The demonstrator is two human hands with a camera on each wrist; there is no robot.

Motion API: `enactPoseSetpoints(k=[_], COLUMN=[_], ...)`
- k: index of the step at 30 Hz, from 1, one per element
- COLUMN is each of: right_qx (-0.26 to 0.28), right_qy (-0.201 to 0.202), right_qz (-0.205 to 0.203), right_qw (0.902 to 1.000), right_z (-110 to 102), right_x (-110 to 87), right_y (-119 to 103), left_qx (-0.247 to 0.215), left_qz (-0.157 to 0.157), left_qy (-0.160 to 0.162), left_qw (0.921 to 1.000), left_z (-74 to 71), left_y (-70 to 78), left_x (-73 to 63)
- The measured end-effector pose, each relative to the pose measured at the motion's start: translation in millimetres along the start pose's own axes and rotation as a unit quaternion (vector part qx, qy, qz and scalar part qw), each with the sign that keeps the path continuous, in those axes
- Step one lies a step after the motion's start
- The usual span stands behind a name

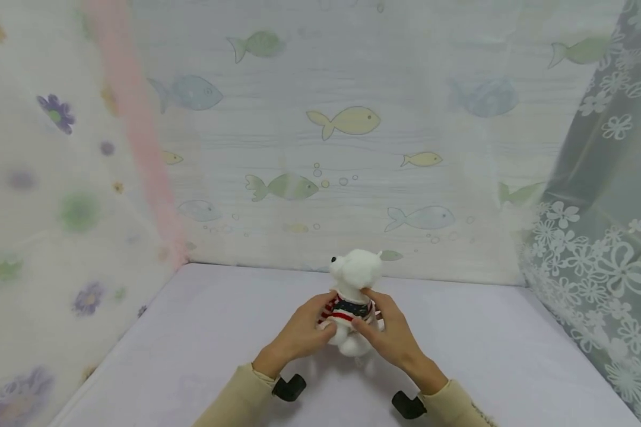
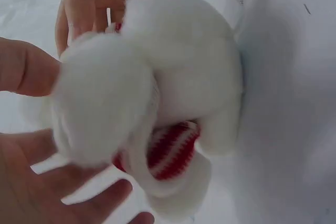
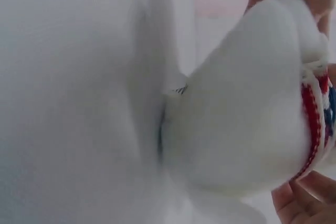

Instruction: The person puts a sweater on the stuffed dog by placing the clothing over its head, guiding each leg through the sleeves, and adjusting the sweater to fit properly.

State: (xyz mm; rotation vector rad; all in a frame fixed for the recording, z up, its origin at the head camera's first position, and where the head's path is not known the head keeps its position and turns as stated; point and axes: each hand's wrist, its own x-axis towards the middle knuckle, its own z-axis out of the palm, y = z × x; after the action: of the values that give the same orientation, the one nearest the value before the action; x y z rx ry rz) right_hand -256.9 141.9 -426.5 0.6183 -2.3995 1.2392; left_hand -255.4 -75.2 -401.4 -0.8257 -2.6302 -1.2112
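Observation:
A white plush toy animal (image 1: pixel 358 270) with a dark nose sits upright on the white-covered table, facing left in the head view. It wears a knitted sweater (image 1: pixel 352 309) in red, white and navy. My left hand (image 1: pixel 302 330) holds it at one side, thumb in front near its leg. From the other side my right hand (image 1: pixel 395 333) grips it, thumb on the sweater's lower edge and fingers behind. The left wrist view shows red and white stripes on the toy's sleeve (image 2: pixel 172 150). Low in the right wrist view, right fingers (image 3: pixel 302 200) reach the sweater's edge.
Black wrist mounts (image 1: pixel 289 388) hang under both sleeves. A cloth with printed fish (image 1: pixel 352 121) forms the back wall. Flowered sheets (image 1: pixel 85 299) stand along the left, and a lacy curtain (image 1: pixel 582 267) hangs at the right edge of the table (image 1: pixel 208 332).

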Motion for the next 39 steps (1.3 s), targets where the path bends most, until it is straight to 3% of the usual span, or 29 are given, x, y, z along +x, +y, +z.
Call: enactPoseSetpoints(k=[2,6,10,13,17,22,26,30,34,39], right_qx=[-0.006,0.018,0.044,0.078,0.087,0.025,-0.001,-0.019,-0.023,-0.024], right_qy=[0.008,0.016,-0.022,-0.05,-0.028,0.057,0.06,0.018,0.007,-0.003], right_qz=[-0.024,-0.04,0.011,0.064,0.073,-0.019,-0.052,-0.055,-0.064,-0.066], right_qw=[0.9997,0.9989,0.9987,0.9936,0.9931,0.9979,0.9968,0.9981,0.9977,0.9975], right_z=[1.8,4.8,8.4,9.0,9.7,5.5,4.9,8.0,6.8,3.2], right_x=[-0.7,0.6,2.5,3.1,2.6,2.1,0.7,-1.0,0.2,1.5], right_y=[1.6,2.0,0.3,-5.4,-7.5,-6.0,-4.8,0.2,4.5,11.4], left_qx=[0.014,0.089,0.164,0.165,0.116,0.032,-0.02,0.0,0.027,0.029], left_qz=[-0.009,-0.022,-0.019,-0.01,0.011,0.051,0.055,0.047,0.054,0.066], left_qy=[0.017,0.094,0.166,0.189,0.206,0.219,0.21,0.219,0.229,0.195], left_qw=[0.9997,0.9913,0.9723,0.9679,0.9716,0.9739,0.9759,0.9746,0.9716,0.9782], left_z=[1.0,3.4,7.5,10.7,14.3,21.0,27.4,32.4,34.4,36.2], left_y=[0.9,5.1,6.2,6.2,5.5,-8.9,-24.5,-32.2,-30.7,-24.7], left_x=[-0.5,-1.7,-2.7,-2.2,-1.1,2.5,3.0,1.9,2.4,0.4])
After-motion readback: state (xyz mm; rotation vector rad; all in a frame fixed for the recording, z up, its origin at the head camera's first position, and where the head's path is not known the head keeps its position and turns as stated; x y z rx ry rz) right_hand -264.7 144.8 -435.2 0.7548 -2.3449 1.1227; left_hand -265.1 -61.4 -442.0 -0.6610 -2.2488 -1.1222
